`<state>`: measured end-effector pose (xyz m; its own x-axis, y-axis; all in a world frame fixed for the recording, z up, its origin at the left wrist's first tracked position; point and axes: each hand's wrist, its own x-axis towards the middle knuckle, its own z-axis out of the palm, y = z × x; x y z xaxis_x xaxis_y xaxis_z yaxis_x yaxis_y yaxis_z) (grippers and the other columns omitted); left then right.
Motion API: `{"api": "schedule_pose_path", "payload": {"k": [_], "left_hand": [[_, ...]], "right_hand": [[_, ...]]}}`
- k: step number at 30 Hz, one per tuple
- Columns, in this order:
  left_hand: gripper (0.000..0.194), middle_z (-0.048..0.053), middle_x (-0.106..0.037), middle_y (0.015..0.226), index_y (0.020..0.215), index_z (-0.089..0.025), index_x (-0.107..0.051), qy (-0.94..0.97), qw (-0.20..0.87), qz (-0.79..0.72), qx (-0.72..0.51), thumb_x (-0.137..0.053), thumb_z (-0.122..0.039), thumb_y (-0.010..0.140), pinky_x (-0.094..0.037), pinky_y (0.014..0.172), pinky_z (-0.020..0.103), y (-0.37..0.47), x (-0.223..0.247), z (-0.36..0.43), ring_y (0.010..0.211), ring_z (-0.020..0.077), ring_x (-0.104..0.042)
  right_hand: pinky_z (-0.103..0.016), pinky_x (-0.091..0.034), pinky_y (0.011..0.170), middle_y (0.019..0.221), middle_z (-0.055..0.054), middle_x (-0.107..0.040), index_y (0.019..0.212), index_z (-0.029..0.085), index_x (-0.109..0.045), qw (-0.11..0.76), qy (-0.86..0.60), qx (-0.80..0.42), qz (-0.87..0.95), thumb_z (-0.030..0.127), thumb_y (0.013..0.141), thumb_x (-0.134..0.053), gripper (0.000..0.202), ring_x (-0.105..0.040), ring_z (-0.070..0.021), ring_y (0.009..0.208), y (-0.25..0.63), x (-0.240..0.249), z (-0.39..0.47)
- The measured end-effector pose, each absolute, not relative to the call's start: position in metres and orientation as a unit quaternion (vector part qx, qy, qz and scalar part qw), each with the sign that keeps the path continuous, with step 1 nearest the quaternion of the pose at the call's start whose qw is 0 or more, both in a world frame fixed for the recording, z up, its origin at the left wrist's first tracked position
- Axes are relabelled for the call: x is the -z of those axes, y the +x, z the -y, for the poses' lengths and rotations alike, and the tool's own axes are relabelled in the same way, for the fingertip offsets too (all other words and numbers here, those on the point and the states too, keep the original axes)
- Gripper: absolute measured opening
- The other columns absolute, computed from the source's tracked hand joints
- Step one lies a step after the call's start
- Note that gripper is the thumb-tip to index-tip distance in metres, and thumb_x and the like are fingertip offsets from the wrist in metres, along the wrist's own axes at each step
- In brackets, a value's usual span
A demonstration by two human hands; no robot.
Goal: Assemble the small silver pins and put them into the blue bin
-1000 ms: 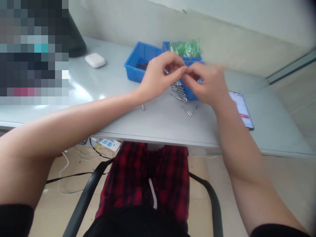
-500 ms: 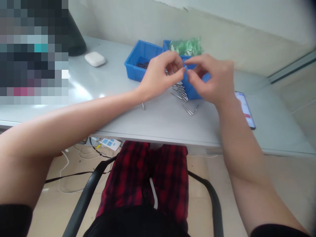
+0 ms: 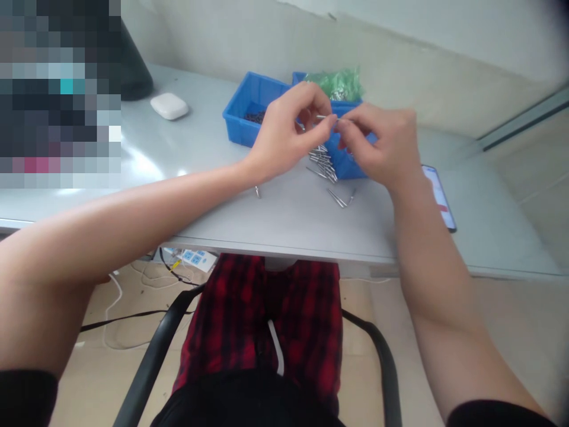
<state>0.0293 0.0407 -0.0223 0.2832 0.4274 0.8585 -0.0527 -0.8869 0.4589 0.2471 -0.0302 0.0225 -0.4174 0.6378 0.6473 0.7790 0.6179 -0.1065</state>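
My left hand (image 3: 296, 127) pinches a thin metal pin (image 3: 320, 117) between thumb and fingers, above the blue bins. Close against it on the right, my right hand (image 3: 377, 136) is closed at the fingertips, at the pin's right end; what it grips is too small to make out. Beneath the hands lies a pile of metal pins (image 3: 323, 163) on the table, beside the front blue bin (image 3: 349, 163). A few loose pins (image 3: 338, 198) lie nearer the table edge, and another short one (image 3: 258, 191) is by my left wrist.
A left blue bin (image 3: 240, 130) holds small dark parts. Behind the hands, a green plastic bag (image 3: 349, 83) sits in a back blue bin. A white case (image 3: 169, 106) lies at the left, and a phone (image 3: 438, 196) lies beside my right forearm on the grey table (image 3: 284, 231).
My right hand's fingertips have closed and moved against those of my left hand. The pin between them shows more clearly now.
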Motion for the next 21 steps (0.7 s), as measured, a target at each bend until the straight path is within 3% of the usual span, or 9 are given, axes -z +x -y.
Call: {"api": "schedule_pose_path", "payload": {"k": [6, 10, 15, 21], "left_hand": [[0.028, 0.001, -0.068, 0.099, 0.099, -0.024, -0.064, 0.778, 0.222, -0.154, -0.567, -0.068, -0.047, 0.115, -0.054, 0.076, 0.029, 0.027, 0.017, -0.025, 0.09, 0.0128, -0.071], [0.028, 0.002, -0.07, 0.099, 0.099, -0.023, -0.068, 0.788, 0.217, -0.198, -0.541, -0.072, -0.046, 0.115, -0.054, 0.078, 0.029, 0.027, 0.013, -0.02, 0.096, 0.0156, -0.075], [0.019, 0.005, -0.075, 0.097, 0.098, -0.024, -0.073, 0.78, 0.24, -0.201, -0.542, -0.08, -0.039, 0.108, -0.054, 0.075, 0.032, 0.028, 0.013, -0.021, 0.097, 0.0191, -0.073], [0.034, 0.004, -0.078, 0.1, 0.096, -0.03, -0.079, 0.744, 0.247, -0.135, -0.606, -0.074, -0.062, 0.107, -0.059, 0.083, 0.039, 0.032, 0.02, -0.035, 0.092, 0.0168, -0.067]], "right_hand": [[-0.043, -0.061, 0.078, 0.083, -0.003, -0.079, 0.087, 0.03, -0.064, 0.289, -0.406, 0.08, 0.863, 0.059, 0.128, -0.042, 0.055, -0.074, -0.0248, 0.073, 0.245, -0.02, 0.027], [-0.044, -0.06, 0.074, 0.08, -0.002, -0.079, 0.084, 0.031, -0.061, 0.304, -0.388, 0.075, 0.867, 0.061, 0.126, -0.04, 0.055, -0.073, -0.025, 0.071, 0.244, -0.014, 0.021], [-0.046, -0.06, 0.071, 0.074, -0.001, -0.073, 0.081, 0.033, -0.061, 0.322, -0.394, 0.062, 0.858, 0.072, 0.121, -0.045, 0.058, -0.069, -0.0265, 0.067, 0.242, -0.008, 0.016], [-0.046, -0.06, 0.074, 0.077, -0.001, -0.072, 0.089, 0.032, -0.06, 0.382, -0.386, 0.057, 0.838, 0.071, 0.115, -0.062, 0.047, -0.066, -0.0246, 0.068, 0.242, -0.011, 0.022]]}}
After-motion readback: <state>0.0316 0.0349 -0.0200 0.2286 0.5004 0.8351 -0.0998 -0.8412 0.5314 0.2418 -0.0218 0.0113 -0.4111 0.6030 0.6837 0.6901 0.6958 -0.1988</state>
